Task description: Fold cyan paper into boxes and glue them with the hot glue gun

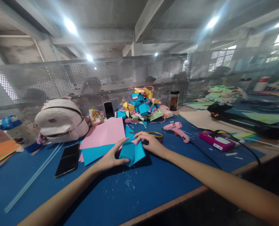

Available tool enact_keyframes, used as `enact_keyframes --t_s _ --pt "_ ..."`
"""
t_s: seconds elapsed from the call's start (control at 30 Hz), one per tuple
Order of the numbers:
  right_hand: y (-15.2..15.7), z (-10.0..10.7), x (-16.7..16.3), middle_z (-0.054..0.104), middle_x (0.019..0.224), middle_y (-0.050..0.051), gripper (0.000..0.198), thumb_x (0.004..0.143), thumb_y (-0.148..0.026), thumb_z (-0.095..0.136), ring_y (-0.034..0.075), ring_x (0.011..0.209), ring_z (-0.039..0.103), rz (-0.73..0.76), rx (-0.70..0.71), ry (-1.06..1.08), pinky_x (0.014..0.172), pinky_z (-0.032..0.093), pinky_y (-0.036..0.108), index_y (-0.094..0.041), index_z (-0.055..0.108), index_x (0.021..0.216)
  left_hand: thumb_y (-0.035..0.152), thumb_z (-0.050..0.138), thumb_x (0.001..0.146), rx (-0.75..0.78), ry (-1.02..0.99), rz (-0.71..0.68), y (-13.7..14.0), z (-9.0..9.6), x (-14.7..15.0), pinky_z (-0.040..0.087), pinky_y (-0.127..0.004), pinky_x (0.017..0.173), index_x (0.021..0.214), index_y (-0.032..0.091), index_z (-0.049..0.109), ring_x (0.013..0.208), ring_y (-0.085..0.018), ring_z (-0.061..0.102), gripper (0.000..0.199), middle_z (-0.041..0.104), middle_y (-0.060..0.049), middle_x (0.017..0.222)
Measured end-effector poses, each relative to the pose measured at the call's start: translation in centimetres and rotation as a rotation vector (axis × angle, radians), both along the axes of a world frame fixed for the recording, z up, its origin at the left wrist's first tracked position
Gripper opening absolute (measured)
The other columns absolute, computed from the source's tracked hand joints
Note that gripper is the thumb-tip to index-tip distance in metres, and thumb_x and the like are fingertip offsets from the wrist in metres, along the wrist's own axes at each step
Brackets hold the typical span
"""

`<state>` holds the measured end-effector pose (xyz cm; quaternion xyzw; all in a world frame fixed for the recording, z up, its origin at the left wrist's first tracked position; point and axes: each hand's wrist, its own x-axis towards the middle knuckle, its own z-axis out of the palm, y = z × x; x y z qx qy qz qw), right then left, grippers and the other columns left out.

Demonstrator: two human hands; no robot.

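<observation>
A folded piece of blue paper is held a little above the blue tabletop, between my two hands. My left hand grips its left side, thumb at the near edge and fingers behind. At its far right edge, the bent fingertips of my right hand pinch the paper. Its right part is a flap standing at an angle. Just behind lie sheets of pink paper and blue paper. Scissors with yellow handles lie beyond my right hand, partly hidden by it.
A heap of folded paper boxes stands at the back. To the right are a pink glue gun with its cord and a magenta device. A phone, a white backpack and a bottle are on the left.
</observation>
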<state>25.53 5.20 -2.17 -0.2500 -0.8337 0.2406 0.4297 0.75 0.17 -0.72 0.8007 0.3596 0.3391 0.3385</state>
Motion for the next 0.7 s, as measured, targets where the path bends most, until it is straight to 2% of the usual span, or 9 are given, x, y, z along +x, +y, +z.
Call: enact_keyframes --t_s 0.13,0.3,0.5,0.63,0.7 --pt "0.0 0.0 0.1 0.068 0.094 0.004 0.017 0.078 -0.007 0.060 0.023 0.095 0.059 -0.051 -0.003 -0.019 0.086 0.046 0.039 -0.021 0.069 0.084 0.042 0.066 0.082 0.071 -0.050 0.055 0.8 0.7 -0.6 0.037 -0.051 0.108 0.130 0.029 0.058 0.136 -0.033 0.039 0.050 0.048 -0.008 0.146" --pt "0.0 -0.3 0.1 0.067 0.086 0.004 0.009 0.079 -0.016 0.066 0.022 0.082 0.061 -0.122 -0.014 -0.038 0.079 0.047 0.036 -0.021 0.070 0.086 0.042 0.049 0.093 0.146 -0.059 0.115 0.4 1.4 -0.5 0.039 -0.047 0.107 0.113 0.026 0.069 0.131 -0.030 0.047 0.032 0.056 -0.009 0.135" --pt "-0.1 -0.4 0.0 0.070 0.088 0.003 0.007 0.080 -0.020 0.066 0.022 0.084 0.064 -0.114 -0.016 -0.042 0.079 0.049 0.035 -0.021 0.069 0.087 0.032 0.068 0.081 0.212 0.021 0.174 -0.1 0.7 0.5 0.048 -0.043 0.097 0.104 0.026 0.071 0.117 -0.029 0.056 0.024 0.062 -0.008 0.121" --pt "-0.2 -0.3 -0.2 0.070 0.089 0.004 0.008 0.083 -0.025 0.065 0.022 0.083 0.064 -0.111 -0.020 -0.030 0.076 0.050 0.033 -0.020 0.067 0.089 0.025 0.063 0.086 0.260 0.052 0.230 0.5 -0.3 0.3 0.051 -0.039 0.092 0.094 0.022 0.071 0.108 -0.025 0.061 0.012 0.064 -0.007 0.111" --pt "-0.2 -0.2 -0.2 0.069 0.090 0.004 0.010 0.084 -0.027 0.064 0.021 0.082 0.063 -0.126 -0.021 -0.022 0.073 0.049 0.032 -0.020 0.065 0.092 0.025 0.061 0.089 0.270 0.069 0.250 0.8 -0.6 0.0 0.053 -0.039 0.087 0.097 0.019 0.069 0.104 -0.024 0.062 0.013 0.064 -0.007 0.111"
